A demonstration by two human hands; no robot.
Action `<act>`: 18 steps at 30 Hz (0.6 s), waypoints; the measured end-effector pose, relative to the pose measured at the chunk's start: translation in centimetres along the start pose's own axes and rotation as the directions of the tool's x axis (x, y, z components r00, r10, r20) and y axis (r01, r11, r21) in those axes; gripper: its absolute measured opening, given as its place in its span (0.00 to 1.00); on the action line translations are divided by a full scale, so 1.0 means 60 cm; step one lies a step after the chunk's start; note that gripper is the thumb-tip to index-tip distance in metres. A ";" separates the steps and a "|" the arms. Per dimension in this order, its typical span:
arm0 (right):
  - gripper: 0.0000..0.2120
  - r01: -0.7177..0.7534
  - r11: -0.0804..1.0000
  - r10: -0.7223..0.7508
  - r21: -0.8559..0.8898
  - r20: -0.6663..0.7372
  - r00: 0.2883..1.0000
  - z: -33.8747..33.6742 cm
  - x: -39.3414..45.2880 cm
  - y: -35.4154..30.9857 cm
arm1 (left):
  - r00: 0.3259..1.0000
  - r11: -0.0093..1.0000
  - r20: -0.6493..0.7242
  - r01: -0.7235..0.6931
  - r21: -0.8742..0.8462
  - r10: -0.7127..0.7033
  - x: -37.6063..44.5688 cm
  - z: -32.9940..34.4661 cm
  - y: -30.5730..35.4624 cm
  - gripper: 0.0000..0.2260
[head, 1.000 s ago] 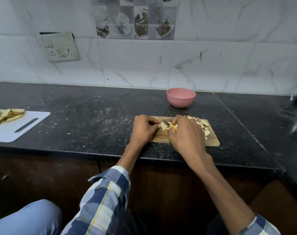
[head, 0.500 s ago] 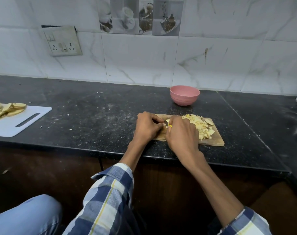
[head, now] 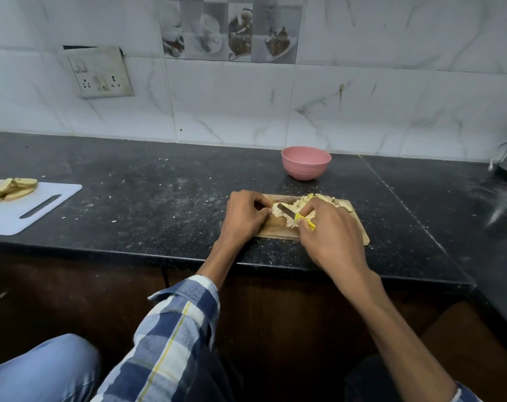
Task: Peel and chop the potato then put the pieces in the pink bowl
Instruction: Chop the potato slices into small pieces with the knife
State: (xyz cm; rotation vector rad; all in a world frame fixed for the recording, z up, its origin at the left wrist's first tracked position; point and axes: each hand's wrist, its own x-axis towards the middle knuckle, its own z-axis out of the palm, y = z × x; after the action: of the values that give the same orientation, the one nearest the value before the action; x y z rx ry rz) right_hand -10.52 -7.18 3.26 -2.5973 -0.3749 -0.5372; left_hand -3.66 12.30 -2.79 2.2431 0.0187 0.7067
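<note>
**Chopping potato on the wooden board**

Chopping goes on in the head view, the only view there is. The right hand [head: 332,230] has its fingers curled round the yellow handle of a small knife [head: 292,213], whose dark blade lies across a pale piece of potato [head: 276,210] at the left end of the wooden cutting board [head: 278,231]. The left hand [head: 243,217] rests on the board's left edge, its fingers curled and its fingertips pinching that same piece beside the blade. A heap of chopped potato pieces [head: 319,198] sits on the far side of the board, partly hidden behind the right hand.

The pink bowl [head: 305,163] stands upright on the black tabletop [head: 147,198] just beyond the board and apart from it; its inside cannot be seen. Far to the left lies a white cutting board [head: 29,211] with a pile of potato peels [head: 10,187] at its far end. Pale crumbs speckle the tabletop between the two boards. A switch plate [head: 100,72] hangs on the tiled wall.
</note>
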 end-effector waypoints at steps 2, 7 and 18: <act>0.06 -0.003 0.997 0.006 0.082 -0.038 0.999 -0.001 0.010 0.028 | 1.000 1.000 0.007 -0.003 -0.020 0.003 -0.001 -0.002 0.001 0.04; 0.05 -0.060 0.976 0.087 0.209 -0.123 0.989 -0.001 0.061 0.120 | 0.999 0.997 0.022 -0.030 -0.072 0.031 -0.001 -0.002 0.008 0.04; 0.05 -0.343 0.830 0.389 0.439 -0.015 0.921 0.054 0.119 0.221 | 0.900 0.997 0.435 -0.012 0.079 -0.024 0.054 0.041 0.040 0.24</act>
State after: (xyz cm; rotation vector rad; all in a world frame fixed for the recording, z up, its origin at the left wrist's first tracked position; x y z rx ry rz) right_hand 1.42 -15.79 -1.35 -2.1241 0.0483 -0.3960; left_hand -0.17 9.66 -0.93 2.4309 -0.1693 0.1872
